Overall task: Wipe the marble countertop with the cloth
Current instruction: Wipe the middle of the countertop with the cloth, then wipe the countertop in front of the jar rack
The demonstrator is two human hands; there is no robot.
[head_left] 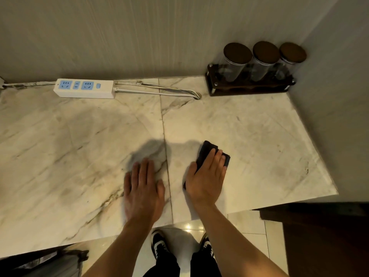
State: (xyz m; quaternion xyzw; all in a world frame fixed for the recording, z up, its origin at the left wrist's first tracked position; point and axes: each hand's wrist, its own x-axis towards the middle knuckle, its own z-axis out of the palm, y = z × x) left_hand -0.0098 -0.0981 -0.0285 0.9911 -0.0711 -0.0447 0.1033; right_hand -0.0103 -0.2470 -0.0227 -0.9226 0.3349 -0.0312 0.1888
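A white marble countertop (249, 136) with brown veins fills the middle of the view, with a seam running front to back. My right hand (207, 176) presses flat on a dark folded cloth (206, 149) just right of the seam, near the front edge. The cloth's far end and a sliver at the wrist side show; the rest lies under my palm. My left hand (142, 188) lies flat on the bare marble left of the seam, fingers together, holding nothing.
A white power strip (84, 88) with blue sockets lies along the back wall, its cables (159, 90) running right. A dark rack with three lidded glass jars (257, 64) stands in the back right corner. Walls close the back and right. My shoes (159, 242) stand on the tiled floor below.
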